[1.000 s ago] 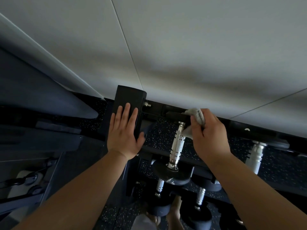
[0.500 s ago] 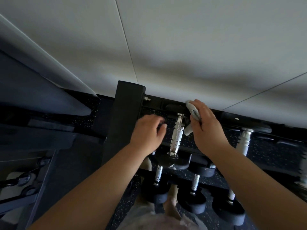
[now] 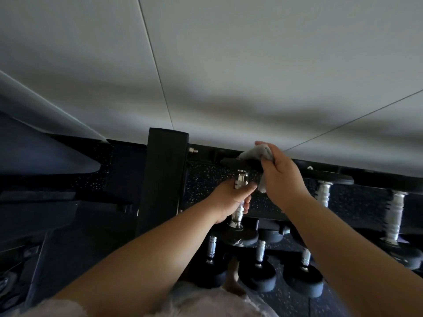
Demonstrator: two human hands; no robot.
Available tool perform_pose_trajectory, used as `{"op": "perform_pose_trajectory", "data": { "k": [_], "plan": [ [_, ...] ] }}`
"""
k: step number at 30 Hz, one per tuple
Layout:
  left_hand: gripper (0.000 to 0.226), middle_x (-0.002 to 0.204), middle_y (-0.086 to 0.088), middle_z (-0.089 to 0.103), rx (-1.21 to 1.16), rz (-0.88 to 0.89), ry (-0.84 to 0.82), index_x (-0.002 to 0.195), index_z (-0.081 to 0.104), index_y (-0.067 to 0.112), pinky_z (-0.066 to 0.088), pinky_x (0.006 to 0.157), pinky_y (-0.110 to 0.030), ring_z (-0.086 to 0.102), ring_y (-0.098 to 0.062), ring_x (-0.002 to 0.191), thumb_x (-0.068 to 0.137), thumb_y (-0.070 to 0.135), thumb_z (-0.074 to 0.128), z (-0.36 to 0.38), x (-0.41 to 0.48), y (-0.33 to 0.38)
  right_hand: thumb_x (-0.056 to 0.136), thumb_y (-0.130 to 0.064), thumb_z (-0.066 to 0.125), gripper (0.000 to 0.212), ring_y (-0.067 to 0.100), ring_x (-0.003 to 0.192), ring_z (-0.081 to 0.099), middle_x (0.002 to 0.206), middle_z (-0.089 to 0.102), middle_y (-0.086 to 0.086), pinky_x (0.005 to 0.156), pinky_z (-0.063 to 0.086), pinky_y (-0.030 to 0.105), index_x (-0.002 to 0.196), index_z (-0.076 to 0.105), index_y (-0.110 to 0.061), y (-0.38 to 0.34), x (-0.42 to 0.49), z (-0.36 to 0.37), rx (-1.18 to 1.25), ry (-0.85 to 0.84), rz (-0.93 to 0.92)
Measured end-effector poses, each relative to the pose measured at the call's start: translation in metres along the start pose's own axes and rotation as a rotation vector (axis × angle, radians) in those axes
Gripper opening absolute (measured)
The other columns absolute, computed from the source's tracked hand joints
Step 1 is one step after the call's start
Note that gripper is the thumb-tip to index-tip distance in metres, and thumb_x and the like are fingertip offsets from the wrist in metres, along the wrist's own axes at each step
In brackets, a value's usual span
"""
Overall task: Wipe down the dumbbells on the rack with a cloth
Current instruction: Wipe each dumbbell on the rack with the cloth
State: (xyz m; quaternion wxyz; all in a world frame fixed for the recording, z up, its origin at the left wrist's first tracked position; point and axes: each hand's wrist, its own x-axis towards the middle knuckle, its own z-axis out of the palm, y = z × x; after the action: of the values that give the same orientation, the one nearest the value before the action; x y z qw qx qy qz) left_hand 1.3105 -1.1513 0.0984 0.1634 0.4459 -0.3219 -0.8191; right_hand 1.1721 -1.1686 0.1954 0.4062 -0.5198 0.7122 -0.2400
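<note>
A dumbbell with a chrome handle (image 3: 239,179) and black round ends lies on the top tier of the black rack (image 3: 163,175), at its left end. My left hand (image 3: 231,201) grips the middle of that handle. My right hand (image 3: 281,177) holds a bunched grey cloth (image 3: 256,153) and presses it against the dumbbell's far black end (image 3: 240,164). The near black end (image 3: 242,237) sits below my left hand.
More dumbbells lie to the right on the top tier (image 3: 322,193) (image 3: 394,218). Several smaller ones (image 3: 258,274) sit on the lower tier. A pale wall (image 3: 229,76) rises behind the rack, and a dark speckled floor (image 3: 206,177) shows beneath it.
My left hand left the rack's upright post, moved right and took hold of the dumbbell handle. My right hand with the cloth stayed at the far end, shifting slightly upward.
</note>
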Motion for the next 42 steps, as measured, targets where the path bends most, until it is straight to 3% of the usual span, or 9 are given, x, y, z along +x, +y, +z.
{"op": "perform_pose_trajectory", "data": {
  "k": [3, 8, 13, 16, 21, 26, 30, 36, 42],
  "plan": [
    [0.038, 0.068, -0.006, 0.058, 0.094, 0.040, 0.043, 0.083, 0.057, 0.008, 0.054, 0.065, -0.037, 0.058, -0.022, 0.062, 0.102, 0.039, 0.065, -0.004, -0.004, -0.004, 0.108, -0.018, 0.042, 0.029, -0.008, 0.103, 0.064, 0.105, 0.075, -0.012, 0.088, 0.046, 0.011, 0.112, 0.068, -0.028, -0.013, 0.017, 0.005, -0.067, -0.064, -0.062],
    [0.038, 0.061, -0.007, 0.054, 0.158, 0.022, 0.101, 0.073, 0.055, 0.011, 0.051, 0.061, -0.037, 0.054, -0.026, 0.061, 0.100, 0.034, 0.068, -0.002, 0.001, -0.003, 0.106, -0.024, 0.049, 0.032, 0.004, 0.081, 0.065, 0.107, 0.073, -0.011, 0.072, 0.055, 0.027, 0.135, 0.059, -0.034, -0.011, 0.018, 0.006, -0.398, -0.179, -0.299],
    [0.029, 0.063, -0.008, 0.057, 0.211, -0.001, 0.201, 0.078, 0.058, 0.011, 0.051, 0.056, -0.034, 0.056, -0.022, 0.058, 0.101, 0.028, 0.062, 0.013, 0.003, -0.002, 0.100, -0.011, 0.057, 0.048, 0.009, 0.123, 0.058, 0.139, 0.062, -0.009, 0.105, 0.049, 0.032, 0.146, 0.055, -0.025, 0.017, -0.016, -0.010, -0.426, -0.074, -0.329],
    [0.023, 0.062, -0.003, 0.056, 0.210, 0.005, 0.248, 0.083, 0.057, 0.010, 0.049, 0.050, -0.029, 0.053, -0.016, 0.053, 0.102, 0.023, 0.061, 0.017, 0.001, 0.001, 0.101, -0.012, 0.056, 0.056, 0.009, 0.151, 0.030, 0.160, 0.039, -0.008, 0.122, 0.029, 0.030, 0.156, 0.044, -0.019, 0.030, -0.032, -0.010, -0.438, -0.071, -0.384],
    [0.028, 0.059, -0.001, 0.056, 0.347, -0.021, 0.325, 0.074, 0.054, 0.014, 0.047, 0.049, -0.026, 0.054, -0.017, 0.052, 0.102, 0.009, 0.051, 0.020, -0.002, 0.009, 0.102, -0.014, 0.054, 0.048, 0.019, 0.142, 0.047, 0.150, 0.055, 0.003, 0.121, 0.035, 0.035, 0.150, 0.050, -0.014, 0.005, -0.011, 0.005, -0.459, -0.162, -0.401],
    [0.022, 0.072, 0.003, 0.057, 0.501, 0.073, 0.355, 0.094, 0.057, 0.021, 0.053, 0.057, -0.026, 0.057, -0.013, 0.060, 0.111, 0.019, 0.043, 0.023, 0.001, 0.007, 0.100, -0.069, 0.029, 0.066, 0.016, 0.146, 0.040, 0.159, 0.044, -0.009, 0.122, 0.032, 0.043, 0.152, 0.047, -0.033, -0.012, 0.003, 0.004, -0.740, -0.345, -0.537],
    [0.026, 0.059, -0.002, 0.059, 0.400, 0.024, 0.311, 0.078, 0.056, 0.013, 0.050, 0.046, -0.027, 0.056, -0.012, 0.043, 0.103, 0.017, 0.055, 0.027, -0.001, 0.006, 0.106, -0.054, 0.035, 0.045, 0.012, 0.135, 0.047, 0.156, 0.046, -0.016, 0.107, 0.039, 0.031, 0.148, 0.050, -0.047, 0.001, 0.007, -0.013, -0.626, -0.323, -0.489],
    [0.028, 0.057, -0.002, 0.054, 0.256, 0.026, 0.346, 0.079, 0.055, 0.013, 0.046, 0.046, -0.030, 0.052, -0.016, 0.044, 0.101, 0.028, 0.063, 0.030, 0.001, 0.001, 0.104, -0.038, 0.053, 0.031, 0.003, 0.084, 0.064, 0.100, 0.068, -0.018, 0.070, 0.048, 0.024, 0.134, 0.063, -0.038, 0.013, 0.013, -0.027, -0.332, -0.247, -0.207],
    [0.022, 0.055, -0.003, 0.050, 0.221, 0.000, 0.391, 0.080, 0.054, 0.010, 0.042, 0.043, -0.026, 0.049, -0.015, 0.041, 0.099, 0.019, 0.060, 0.028, 0.003, 0.000, 0.099, -0.053, 0.053, 0.025, 0.007, 0.080, 0.060, 0.092, 0.066, -0.014, 0.064, 0.047, 0.027, 0.117, 0.065, -0.040, -0.017, 0.031, -0.003, -0.596, -0.357, -0.267]
  ]
}}
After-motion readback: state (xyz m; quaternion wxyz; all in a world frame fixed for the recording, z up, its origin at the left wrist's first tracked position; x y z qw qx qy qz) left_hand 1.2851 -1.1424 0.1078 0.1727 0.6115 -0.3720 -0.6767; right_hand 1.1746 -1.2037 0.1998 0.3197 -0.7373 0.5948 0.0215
